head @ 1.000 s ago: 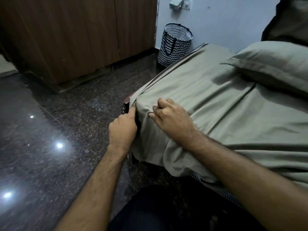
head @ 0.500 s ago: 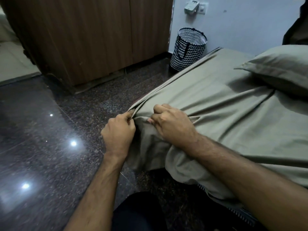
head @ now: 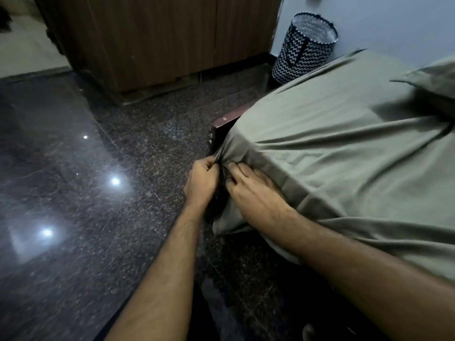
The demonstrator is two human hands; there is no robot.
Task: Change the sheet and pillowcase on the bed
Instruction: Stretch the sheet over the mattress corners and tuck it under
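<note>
An olive-green sheet (head: 344, 143) covers the bed and drapes over its near corner. My left hand (head: 200, 182) grips a bunched fold of the sheet at that corner, low beside the dark wooden bed frame (head: 218, 129). My right hand (head: 251, 187) pinches the same bunch of cloth from the right, its fingers curled into the fabric. Creases run from the gathered corner across the top of the bed. A pillow (head: 435, 77) in a matching green case lies at the far right.
A black-and-white zigzag basket (head: 305, 48) stands on the floor by the bed's far corner, against the pale wall. A brown wooden wardrobe (head: 160, 38) fills the back left. Dark polished stone floor (head: 73, 193) spreads to the left.
Both hands have pulled the sheet's corner down from the mattress top to the side of the bed frame. The cloth is drawn tighter, and the frame corner now shows.
</note>
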